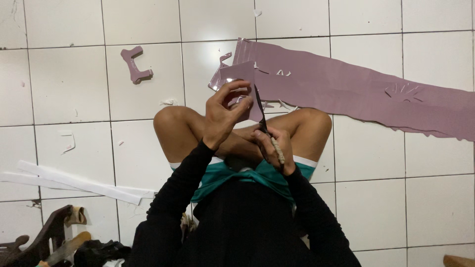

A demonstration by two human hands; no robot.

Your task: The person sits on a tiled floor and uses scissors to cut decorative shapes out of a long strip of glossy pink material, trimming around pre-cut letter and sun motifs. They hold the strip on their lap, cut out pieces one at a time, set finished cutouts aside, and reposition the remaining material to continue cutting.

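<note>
1. Nearest the camera, the person's black-sleeved arms are reaching forward over teal shorts and folded bare knees (170, 123); the person is sitting cross-legged on a white tiled floor (64, 84).
2. The left hand (225, 113) is gripping a small mauve sheet piece (240, 76) between thumb and curled fingers, holding it raised above the knees.
3. The right hand (274, 146) is clenching the handles of a pair of scissors (262, 116), whose dark blades are pointing up into the right edge of the piece.
4. Judging from this, cutting is going on; to do it well, the left hand should be turning the piece into the blades while the scissors are staying steady, with the fingers kept clear of the cutting line.
5. Short bites near the blade pivot would likely be giving a cleaner curve than long snips.
6. A long mauve strip (356, 89) is lying on the floor just beyond the piece, stretching to the right, with small cut marks in it.
7. A mauve cut-out shape (134, 64) is lying apart on the left.
8. White strips (74, 183) are lying at lower left, near dark clutter.
</note>
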